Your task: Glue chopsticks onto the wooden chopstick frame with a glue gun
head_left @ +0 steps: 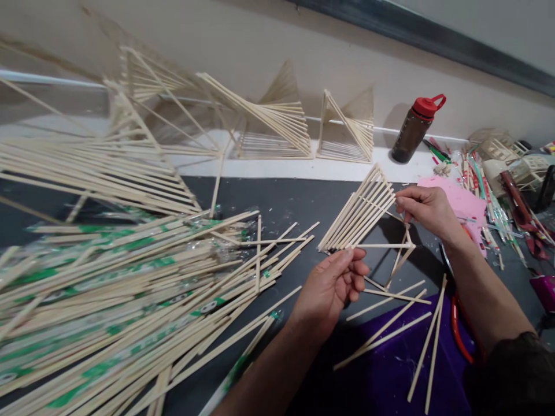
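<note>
A small model (362, 216) built of thin wooden sticks, like chopsticks, stands on the dark tabletop, its parallel sticks fanned in a slanted row. My left hand (332, 283) is closed in a pinch at its lower front corner, thumb and forefinger against the end of a stick. With fingertips pressed together, my right hand (427, 211) grips the upper right end of the row. Below the right hand, a triangular support of sticks (401, 260) meets at a joint. Exactly which stick each hand pinches is partly hidden by the fingers.
Loose sticks (385, 341) lie on a purple item near red-handled scissors (457, 329). Many wrapped chopsticks (143, 323) are heaped at left. Finished twisted stick models (273, 127) line the wall beside a red-lidded bottle (414, 130). Pink sheet (462, 205) and clutter are at right.
</note>
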